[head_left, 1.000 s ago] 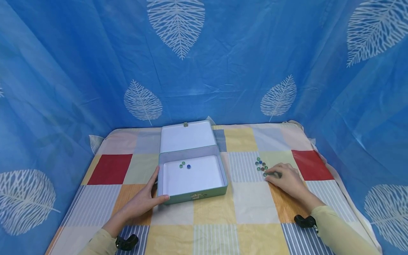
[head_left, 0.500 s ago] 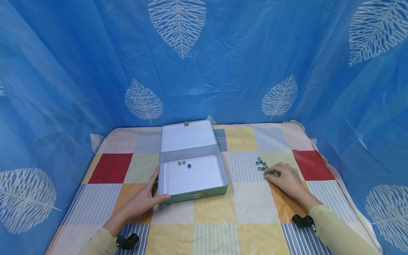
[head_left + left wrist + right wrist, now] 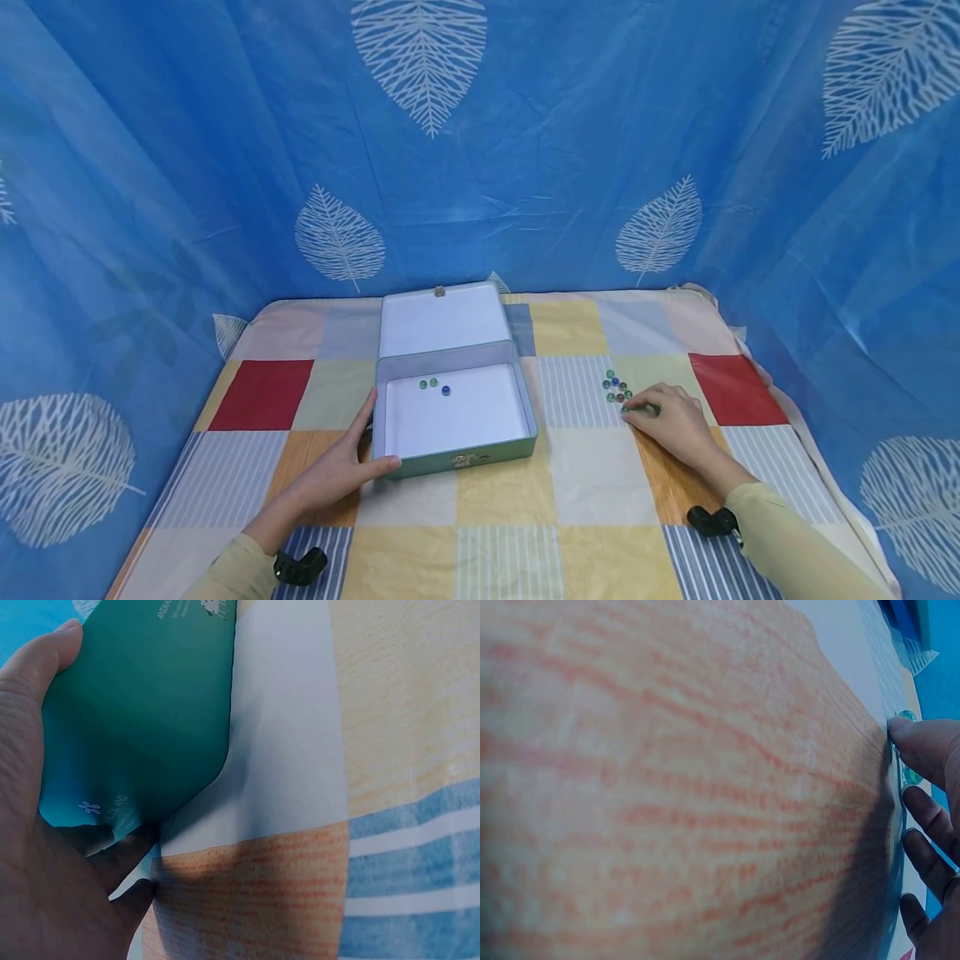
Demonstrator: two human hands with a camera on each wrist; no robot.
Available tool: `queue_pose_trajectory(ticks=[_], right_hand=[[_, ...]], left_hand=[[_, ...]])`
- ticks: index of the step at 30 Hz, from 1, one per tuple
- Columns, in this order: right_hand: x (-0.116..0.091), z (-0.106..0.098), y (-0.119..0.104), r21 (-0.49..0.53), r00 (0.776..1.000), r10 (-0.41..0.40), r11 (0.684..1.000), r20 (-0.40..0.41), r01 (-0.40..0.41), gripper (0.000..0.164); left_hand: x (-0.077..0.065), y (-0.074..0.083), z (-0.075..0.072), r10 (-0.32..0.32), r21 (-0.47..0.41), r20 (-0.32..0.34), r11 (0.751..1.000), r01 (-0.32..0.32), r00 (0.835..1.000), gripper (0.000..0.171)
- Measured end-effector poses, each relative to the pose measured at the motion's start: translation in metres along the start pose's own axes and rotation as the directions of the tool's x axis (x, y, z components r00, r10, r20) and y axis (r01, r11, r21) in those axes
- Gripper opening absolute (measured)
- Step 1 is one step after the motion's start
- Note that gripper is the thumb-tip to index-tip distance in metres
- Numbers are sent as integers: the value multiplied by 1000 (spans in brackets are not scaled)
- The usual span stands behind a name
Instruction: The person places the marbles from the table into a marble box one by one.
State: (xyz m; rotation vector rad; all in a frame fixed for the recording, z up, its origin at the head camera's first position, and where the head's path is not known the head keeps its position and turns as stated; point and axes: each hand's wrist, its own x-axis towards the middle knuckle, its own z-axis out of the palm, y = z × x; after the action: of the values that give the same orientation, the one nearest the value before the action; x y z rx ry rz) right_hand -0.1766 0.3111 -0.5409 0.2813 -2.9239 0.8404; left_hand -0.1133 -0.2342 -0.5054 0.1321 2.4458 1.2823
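Note:
An open green tin box [image 3: 491, 454] with a white inside stands on the patchwork cloth. Inside it, toward the back, lie two green marbles [image 3: 433, 382] and a blue marble [image 3: 446, 391]. My left hand [image 3: 341, 467] holds the box's front left corner, thumb on the front wall and fingers along the left side. In the left wrist view the thumb and fingers span the green tin wall [image 3: 150, 712]. At the right, my right hand [image 3: 671, 423] pinches a green marble [image 3: 626, 409] between thumb and forefinger at the cloth. Its other fingers are partly hidden.
Several loose marbles [image 3: 615, 382], green, blue and brownish, lie in a cluster just beyond the right fingertips. The box's lid [image 3: 444, 321] is folded back on the cloth. A blue leaf-print curtain [image 3: 510, 167] encloses the back and sides.
One green marble inside the box has rolled slightly left and away. My right fingertips have shifted a little left at the near marble. The left hand keeps its place on the box.

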Motion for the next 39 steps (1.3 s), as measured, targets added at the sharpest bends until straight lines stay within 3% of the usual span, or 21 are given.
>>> queue_pose_trajectory(ticks=[24,31,39], right_hand=[[-2,0,4,-6,1000,-14,1000,-4,14,14],[-1,-13,-6,26,1000,7,1000,8,-8,20],[17,-28,-28,107,1000,15,994,28,-18,28]], left_hand=[[0,2,1,9,-3,0,1000,-9,1000,111],[0,3,0,-9,14,-3,1000,9,1000,111],[0,2,1,-11,0,-3,1000,11,1000,111]])
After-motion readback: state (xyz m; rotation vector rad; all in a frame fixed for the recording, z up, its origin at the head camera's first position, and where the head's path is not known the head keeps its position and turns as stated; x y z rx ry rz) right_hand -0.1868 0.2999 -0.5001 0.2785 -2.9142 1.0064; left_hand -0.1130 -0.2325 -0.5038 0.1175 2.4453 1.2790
